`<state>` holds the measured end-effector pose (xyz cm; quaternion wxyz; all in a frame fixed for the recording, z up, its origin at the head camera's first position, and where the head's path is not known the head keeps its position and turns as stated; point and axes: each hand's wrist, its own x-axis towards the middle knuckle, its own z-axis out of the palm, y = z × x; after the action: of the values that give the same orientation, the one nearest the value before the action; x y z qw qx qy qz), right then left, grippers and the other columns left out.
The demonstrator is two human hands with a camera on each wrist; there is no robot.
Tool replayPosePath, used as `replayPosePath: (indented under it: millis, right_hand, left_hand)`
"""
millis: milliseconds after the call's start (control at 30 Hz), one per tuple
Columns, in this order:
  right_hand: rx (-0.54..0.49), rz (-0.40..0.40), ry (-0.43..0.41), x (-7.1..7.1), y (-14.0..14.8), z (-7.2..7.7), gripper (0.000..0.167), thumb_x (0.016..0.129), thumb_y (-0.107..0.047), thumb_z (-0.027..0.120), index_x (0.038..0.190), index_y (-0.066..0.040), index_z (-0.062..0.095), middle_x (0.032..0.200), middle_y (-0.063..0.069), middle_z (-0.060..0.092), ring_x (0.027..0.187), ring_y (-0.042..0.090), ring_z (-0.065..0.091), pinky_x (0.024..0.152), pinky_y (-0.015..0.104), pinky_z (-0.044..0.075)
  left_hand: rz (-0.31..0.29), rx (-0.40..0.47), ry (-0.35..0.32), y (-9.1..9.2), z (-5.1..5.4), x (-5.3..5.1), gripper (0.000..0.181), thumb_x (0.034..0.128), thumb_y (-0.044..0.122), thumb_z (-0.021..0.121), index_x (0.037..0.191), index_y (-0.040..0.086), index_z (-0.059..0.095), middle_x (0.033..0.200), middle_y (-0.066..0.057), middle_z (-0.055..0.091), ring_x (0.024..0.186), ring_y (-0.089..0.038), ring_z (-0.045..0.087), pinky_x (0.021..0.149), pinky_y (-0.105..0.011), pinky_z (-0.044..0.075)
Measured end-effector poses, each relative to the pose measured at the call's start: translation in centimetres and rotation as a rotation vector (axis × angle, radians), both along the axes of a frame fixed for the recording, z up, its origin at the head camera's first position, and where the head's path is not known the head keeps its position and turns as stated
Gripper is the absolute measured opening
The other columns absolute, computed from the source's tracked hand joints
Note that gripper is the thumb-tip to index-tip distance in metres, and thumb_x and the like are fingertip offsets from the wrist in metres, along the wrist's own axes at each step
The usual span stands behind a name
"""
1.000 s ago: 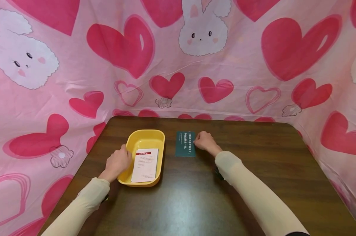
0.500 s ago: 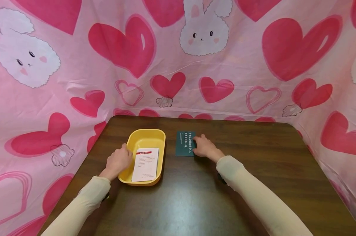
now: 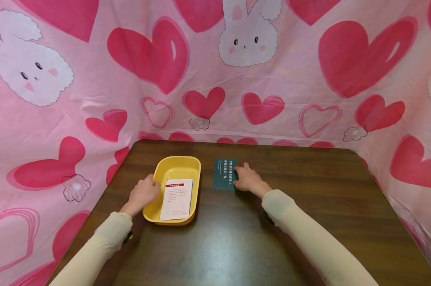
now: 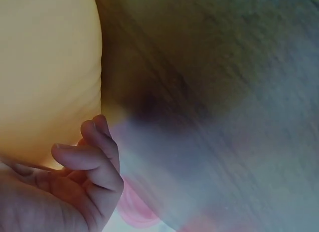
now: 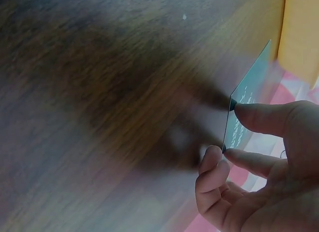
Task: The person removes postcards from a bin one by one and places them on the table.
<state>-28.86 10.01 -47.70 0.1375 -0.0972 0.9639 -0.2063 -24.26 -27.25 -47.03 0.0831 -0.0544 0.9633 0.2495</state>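
Observation:
A yellow plastic tray (image 3: 180, 171) stands on the left half of the table, holding a stack of white printed cards (image 3: 176, 200) with a red strip. My left hand (image 3: 142, 194) grips its left rim; in the left wrist view the fingers (image 4: 102, 152) curl at the edge of the yellow wall. Right of the tray, a dark green card (image 3: 221, 174) with white writing lies on the table. At the card's right edge is my right hand (image 3: 249, 179). In the right wrist view its thumb and index finger, spread apart, touch the card edge, while the other fingers (image 5: 212, 184) bend below.
The dark brown wooden table (image 3: 215, 246) extends in front of both arms and off to the right. A pink cloth (image 3: 287, 75) with hearts and rabbits hangs around its back and sides.
The right hand's thumb and index finger have spread apart along the card's right edge, where they were close together before. Tray, card and left hand look nearly unmoved.

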Motion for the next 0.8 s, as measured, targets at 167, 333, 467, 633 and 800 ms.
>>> replayPosePath:
  millis: [167, 333, 467, 633, 800]
  right_hand:
    - [-0.007, -0.003, 0.008, 0.03, -0.07, 0.08, 0.066, 0.097, -0.025, 0.074, 0.154, -0.002, 0.050, 0.136, 0.025, 0.046, 0.110, 0.039, 0.056, 0.100, 0.056, 0.050]
    - [-0.005, -0.008, 0.004, 0.03, -0.20, -0.09, 0.066, 0.097, -0.026, 0.073, 0.155, -0.003, 0.050, 0.136, 0.024, 0.045, 0.110, 0.039, 0.056, 0.100, 0.056, 0.050]
    - [-0.008, -0.007, -0.003, -0.05, -0.26, -0.16, 0.066, 0.097, -0.026, 0.073, 0.155, -0.003, 0.049, 0.138, 0.025, 0.044, 0.111, 0.040, 0.056, 0.101, 0.057, 0.050]
    - [-0.004, -0.013, -0.008, -0.14, -0.26, -0.19, 0.066, 0.097, -0.026, 0.073, 0.155, -0.004, 0.049, 0.138, 0.024, 0.044, 0.112, 0.040, 0.056, 0.101, 0.058, 0.050]
    - [-0.003, -0.016, -0.010, -0.18, -0.27, -0.17, 0.067, 0.097, -0.027, 0.073, 0.156, -0.005, 0.049, 0.138, 0.024, 0.044, 0.112, 0.040, 0.056, 0.101, 0.057, 0.050]
  left_hand:
    - [0.010, 0.016, -0.012, 0.12, -0.44, -0.11, 0.052, 0.1060, 0.022, 0.043, 0.145, -0.013, 0.039, 0.107, -0.026, 0.059, 0.083, -0.034, 0.060, 0.074, -0.045, 0.050]
    - [0.024, 0.025, -0.012, 0.10, -0.87, -0.31, 0.056, 0.1057, 0.022, 0.044, 0.149, -0.013, 0.033, 0.112, -0.029, 0.060, 0.084, -0.035, 0.061, 0.073, -0.045, 0.051]
    - [0.048, 0.036, -0.018, 0.09, -1.02, -0.43, 0.051, 0.1051, 0.022, 0.045, 0.143, -0.010, 0.033, 0.102, -0.026, 0.059, 0.079, -0.035, 0.061, 0.067, -0.043, 0.050]
    - [0.042, 0.028, -0.007, 0.27, -1.04, -0.51, 0.056, 0.1058, 0.022, 0.044, 0.150, -0.010, 0.033, 0.117, -0.029, 0.060, 0.088, -0.037, 0.061, 0.073, -0.046, 0.051]
    - [0.036, 0.019, 0.000, 0.31, -1.03, -0.52, 0.059, 0.1063, 0.021, 0.044, 0.155, -0.011, 0.031, 0.129, -0.033, 0.056, 0.092, -0.038, 0.060, 0.076, -0.046, 0.050]
